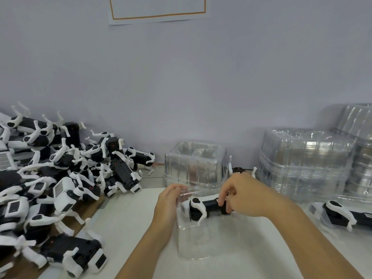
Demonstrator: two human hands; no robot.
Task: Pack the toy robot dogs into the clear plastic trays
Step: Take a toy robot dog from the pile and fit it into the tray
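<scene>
A black-and-white toy robot dog [203, 208] lies on its side in a clear plastic tray [201, 244] on the white table in front of me. My right hand [241, 196] grips the dog's black body from above. My left hand [171, 200] holds the tray's far left edge, fingers curled on the clear rim. A big heap of loose robot dogs [60, 178] covers the left side of the table. Another dog [346, 215] lies packed in a clear tray at the right edge.
An upturned clear tray [193, 164] stands just behind my hands. Tall stacks of clear trays [306, 162] fill the back right against the wall. A further dog [239, 170] peeks out behind the upturned tray. White table surface lies near me.
</scene>
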